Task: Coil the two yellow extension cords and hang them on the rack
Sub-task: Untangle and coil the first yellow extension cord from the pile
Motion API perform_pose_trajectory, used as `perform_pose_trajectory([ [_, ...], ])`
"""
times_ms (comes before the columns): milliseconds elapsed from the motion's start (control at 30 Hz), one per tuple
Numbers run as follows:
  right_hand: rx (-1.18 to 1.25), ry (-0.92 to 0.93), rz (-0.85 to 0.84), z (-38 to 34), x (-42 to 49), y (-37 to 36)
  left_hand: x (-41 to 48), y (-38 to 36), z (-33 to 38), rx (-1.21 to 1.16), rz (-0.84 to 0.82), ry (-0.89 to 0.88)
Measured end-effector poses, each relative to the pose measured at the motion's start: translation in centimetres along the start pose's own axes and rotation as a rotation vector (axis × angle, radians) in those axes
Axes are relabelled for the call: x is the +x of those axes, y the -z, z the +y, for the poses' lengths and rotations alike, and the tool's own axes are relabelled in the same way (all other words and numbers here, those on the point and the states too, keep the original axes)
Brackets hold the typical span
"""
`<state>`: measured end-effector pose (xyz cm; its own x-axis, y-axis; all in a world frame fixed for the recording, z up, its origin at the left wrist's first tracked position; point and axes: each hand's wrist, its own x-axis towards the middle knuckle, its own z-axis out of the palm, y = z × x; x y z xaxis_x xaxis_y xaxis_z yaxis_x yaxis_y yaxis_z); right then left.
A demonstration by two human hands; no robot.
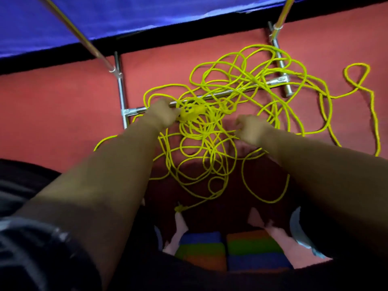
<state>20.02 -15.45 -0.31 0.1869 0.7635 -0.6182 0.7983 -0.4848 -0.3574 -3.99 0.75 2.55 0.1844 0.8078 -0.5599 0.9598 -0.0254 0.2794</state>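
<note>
Yellow cords [199, 127] in one tangle on red floor [63, 101], centre frame, loops over rack [121, 91] bar at 12 o'clock. Left hand [161, 115] clenched round socket end [190, 111]. Right hand [251, 130] curled among strands; grasp cannot tell, blurred. Risk: hard pull on socket end tightens knots, snags loops on bar.

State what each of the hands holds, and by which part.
The left hand grips the yellow socket end of one cord, at its left edge. The right hand curls among the cord loops; blur hides whether it pinches a strand.
</note>
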Motion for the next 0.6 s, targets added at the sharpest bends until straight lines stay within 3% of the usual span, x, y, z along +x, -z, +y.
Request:
perform_pose_trajectory([
  [267, -0.141, 0.295, -0.149, -8.9, 1.1, -3.6, -4.2, 1.5, -9.5, 0.180, -0.041, 0.162],
  [467, -0.622, 0.679, -0.426, -11.8, -1.7, -9.6, -7.8, -1.5, -11.1, 0.309, -0.433, 0.067],
  [600, -0.786, 0.766, -0.590, -12.9, -4.9, -15.3, -8.4, -2.0, -10.5, 0.356, -0.489, 0.057],
])
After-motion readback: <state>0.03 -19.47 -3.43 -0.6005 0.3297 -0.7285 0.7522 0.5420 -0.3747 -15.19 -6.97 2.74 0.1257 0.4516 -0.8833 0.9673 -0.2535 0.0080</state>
